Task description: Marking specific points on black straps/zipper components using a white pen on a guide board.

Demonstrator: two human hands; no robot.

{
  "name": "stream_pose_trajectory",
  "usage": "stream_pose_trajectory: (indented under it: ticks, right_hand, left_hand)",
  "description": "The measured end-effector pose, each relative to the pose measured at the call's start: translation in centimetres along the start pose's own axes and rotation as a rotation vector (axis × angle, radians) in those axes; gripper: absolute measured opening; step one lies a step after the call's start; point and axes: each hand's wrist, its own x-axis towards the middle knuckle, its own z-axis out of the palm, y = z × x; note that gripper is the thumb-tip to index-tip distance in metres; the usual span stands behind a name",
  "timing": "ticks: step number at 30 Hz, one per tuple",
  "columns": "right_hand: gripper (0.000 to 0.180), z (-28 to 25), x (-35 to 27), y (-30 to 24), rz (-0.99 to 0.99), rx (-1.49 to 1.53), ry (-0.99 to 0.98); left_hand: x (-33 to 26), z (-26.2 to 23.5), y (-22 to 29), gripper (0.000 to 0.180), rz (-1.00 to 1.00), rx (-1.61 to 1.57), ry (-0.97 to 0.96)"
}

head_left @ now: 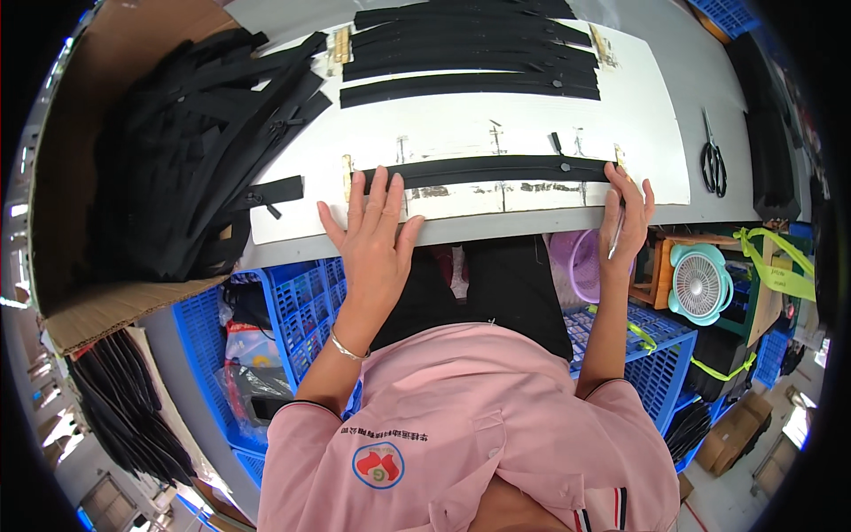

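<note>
A black zipper [479, 170] lies straight across a white board [292, 213] marked with dark lines. My left hand [365, 235] rests flat near its left end, fingers spread, fingertips on the tape. At the other end, my right hand [628, 213] touches the zipper with its fingertips. A slim whitish pen [616, 232] is held in that same hand, pointing back toward me. The grey slider shows on the right part of the zipper, and its dark pull tab [556, 143] sticks up away from me.
Several finished-looking black zippers [470, 86] lie in rows farther back. A cardboard box [80, 133] full of black zippers stands at left. Black-handled scissors [713, 167] lie at right. Below the table edge are blue crates [306, 306], a purple basket [576, 266] and a small teal fan [700, 284].
</note>
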Motion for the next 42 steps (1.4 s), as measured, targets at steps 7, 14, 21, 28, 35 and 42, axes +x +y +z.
stream_pose_trajectory:
  ticks: [7, 14, 21, 28, 35, 42]
  right_hand:
    - [0.024, -0.7, 1.2, -1.9, 0.063, 0.074, -0.03]
    - [0.015, 1.8, 4.2, -13.0, 0.216, 0.739, -0.262]
    - [0.018, 7.9, 5.8, -18.9, 0.238, 0.872, -0.546]
    - [0.022, 8.5, 5.6, -19.4, 0.214, 0.732, -0.571]
    - [0.023, 8.7, 5.7, -19.8, 0.105, 0.618, -0.526]
    - [0.021, 8.5, 5.3, -18.8, 0.107, 0.777, -0.593]
  left_hand:
    - [-0.2, -0.8, -1.4, 0.055, -0.016, -0.047, -0.021]
    - [-0.3, -0.3, -1.7, 0.056, 0.002, -0.093, 0.053]
    - [-0.1, -0.2, -1.6, 0.055, -0.01, -0.12, 0.078]
    - [-0.3, -0.3, -1.6, 0.054, -0.013, -0.141, 0.086]
    - [-0.2, -0.4, -1.7, 0.054, -0.004, -0.132, 0.09]
    - [-0.3, 0.0, -1.7, 0.054, 0.003, -0.126, 0.128]
